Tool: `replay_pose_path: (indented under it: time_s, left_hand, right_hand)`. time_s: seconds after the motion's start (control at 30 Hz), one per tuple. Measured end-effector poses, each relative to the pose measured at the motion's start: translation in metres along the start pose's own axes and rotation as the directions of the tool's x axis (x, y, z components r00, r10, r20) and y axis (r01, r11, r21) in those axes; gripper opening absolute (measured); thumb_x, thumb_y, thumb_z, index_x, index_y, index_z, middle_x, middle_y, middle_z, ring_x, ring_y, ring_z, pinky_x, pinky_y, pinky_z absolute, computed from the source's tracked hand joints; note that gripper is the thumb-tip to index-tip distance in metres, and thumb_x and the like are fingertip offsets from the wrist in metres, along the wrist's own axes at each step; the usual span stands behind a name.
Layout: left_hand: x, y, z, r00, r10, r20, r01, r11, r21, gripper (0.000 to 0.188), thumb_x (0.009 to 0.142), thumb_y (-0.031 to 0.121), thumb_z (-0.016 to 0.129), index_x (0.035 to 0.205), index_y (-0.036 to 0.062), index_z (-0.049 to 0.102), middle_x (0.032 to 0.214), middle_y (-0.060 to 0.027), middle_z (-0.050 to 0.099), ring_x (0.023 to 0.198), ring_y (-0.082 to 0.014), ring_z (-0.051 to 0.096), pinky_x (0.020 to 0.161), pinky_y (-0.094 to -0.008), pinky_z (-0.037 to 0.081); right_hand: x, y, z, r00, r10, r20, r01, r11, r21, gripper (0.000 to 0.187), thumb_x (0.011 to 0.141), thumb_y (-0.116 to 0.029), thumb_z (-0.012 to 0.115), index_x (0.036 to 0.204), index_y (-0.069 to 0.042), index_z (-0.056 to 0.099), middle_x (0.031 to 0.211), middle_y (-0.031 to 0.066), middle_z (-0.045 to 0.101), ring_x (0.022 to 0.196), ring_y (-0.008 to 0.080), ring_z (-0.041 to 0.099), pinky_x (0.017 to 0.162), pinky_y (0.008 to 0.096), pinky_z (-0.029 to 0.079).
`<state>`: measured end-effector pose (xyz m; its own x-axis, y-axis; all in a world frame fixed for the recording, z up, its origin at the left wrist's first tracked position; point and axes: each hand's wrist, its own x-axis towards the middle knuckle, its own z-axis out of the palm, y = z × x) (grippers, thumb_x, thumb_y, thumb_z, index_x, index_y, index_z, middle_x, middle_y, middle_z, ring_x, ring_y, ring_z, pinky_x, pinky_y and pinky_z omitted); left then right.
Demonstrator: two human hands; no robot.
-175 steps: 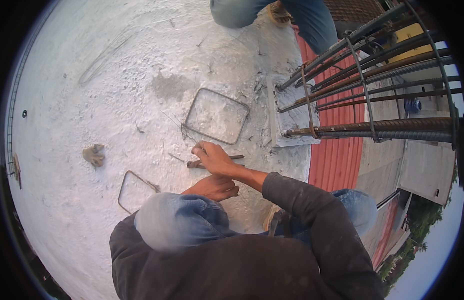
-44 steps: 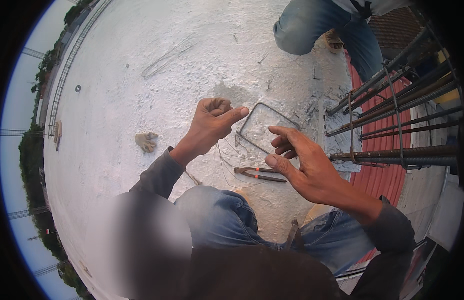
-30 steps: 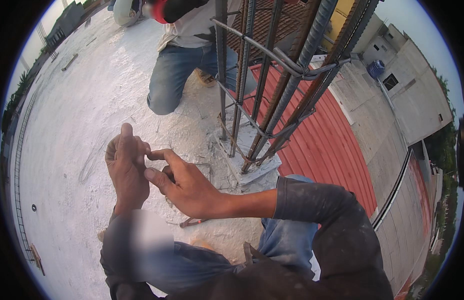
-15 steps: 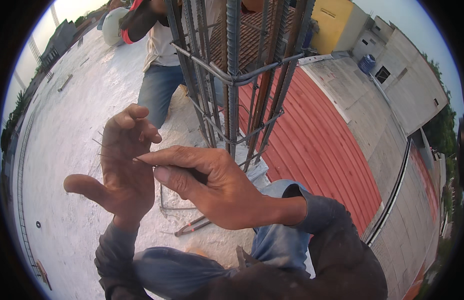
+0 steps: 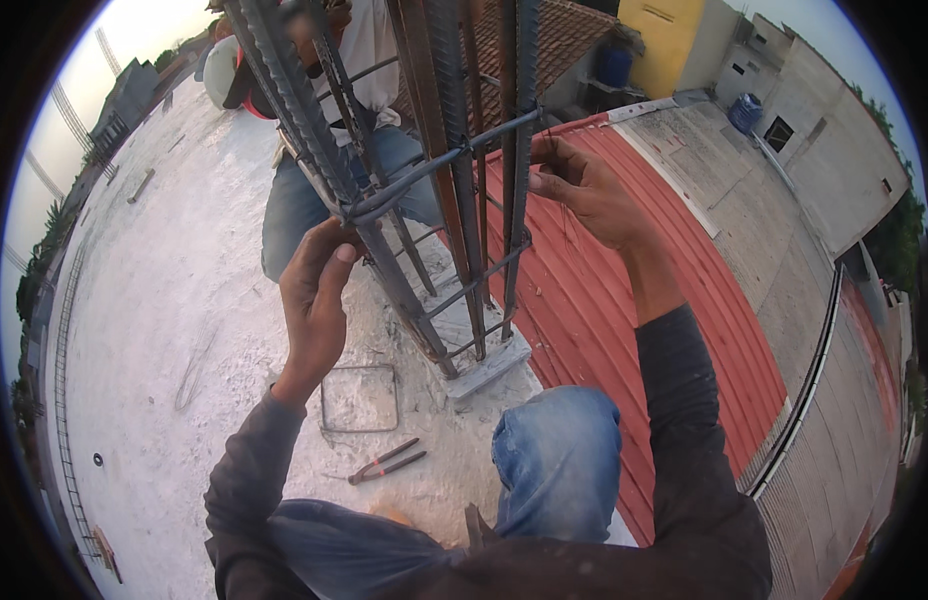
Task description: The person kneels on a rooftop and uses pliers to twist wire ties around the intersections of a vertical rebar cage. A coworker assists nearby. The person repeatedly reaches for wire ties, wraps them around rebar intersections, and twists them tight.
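A cage of upright ribbed steel bars (image 5: 449,185) stands ahead of me, ringed by thin steel stirrups. My left hand (image 5: 319,300) is closed at the near left corner of an upper stirrup (image 5: 409,183), thumb just under it; its other fingertips are partly behind the bar. On the cage's right side, my right hand (image 5: 596,200) pinches fine tie wire (image 5: 566,220) by the stirrup's right end, and strands hang below the fingers. Pincers (image 5: 386,462) with red-marked handles lie on the pale slab in front of my knees.
A loose square stirrup (image 5: 359,430) lies on the slab (image 5: 164,330), left of the cage's concrete base (image 5: 489,368). Another person in jeans (image 5: 294,215) crouches behind the cage. To the right, beyond the slab edge, is a red corrugated roof (image 5: 664,290).
My hands have parted from in front of me, where the right was pinching thin wire at my open left palm. The left has gone to the stirrup corner, the right to the cage's right side.
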<state>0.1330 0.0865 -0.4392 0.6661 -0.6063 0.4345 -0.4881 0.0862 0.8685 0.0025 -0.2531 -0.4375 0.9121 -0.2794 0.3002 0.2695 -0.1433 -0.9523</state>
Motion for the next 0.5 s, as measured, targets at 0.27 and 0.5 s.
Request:
replay_pose_path:
  time_s: [0.27,0.5]
  left_hand:
    - [0.017,0.009,0.004,0.97,-0.029,0.242,0.007,0.996,0.092,0.048,0.114,0.022,0.057,0.157,0.0009,0.055,0.153,-0.0198,0.062,0.142,-0.0292,0.06,0.118,-0.0477,0.05]
    - [0.049,-0.011,0.021,0.914,-0.257,0.315,0.296,0.952,-0.082,0.08,0.103,0.055,0.068,0.162,0.0037,0.049,0.156,-0.0241,0.057,0.148,-0.0368,0.055,0.127,-0.0573,0.04]
  right_hand:
    - [0.055,0.039,0.013,0.958,-0.033,0.286,0.038,0.999,-0.012,0.039,0.101,-0.02,0.079,0.136,-0.004,0.074,0.126,0.0104,0.078,0.122,0.0219,0.071,0.113,0.0416,0.054]
    - [0.053,0.069,0.031,0.97,-0.165,0.177,0.125,0.968,0.217,0.03,0.101,-0.016,0.079,0.127,-0.001,0.078,0.114,0.0079,0.078,0.104,0.0163,0.074,0.095,0.0344,0.062]
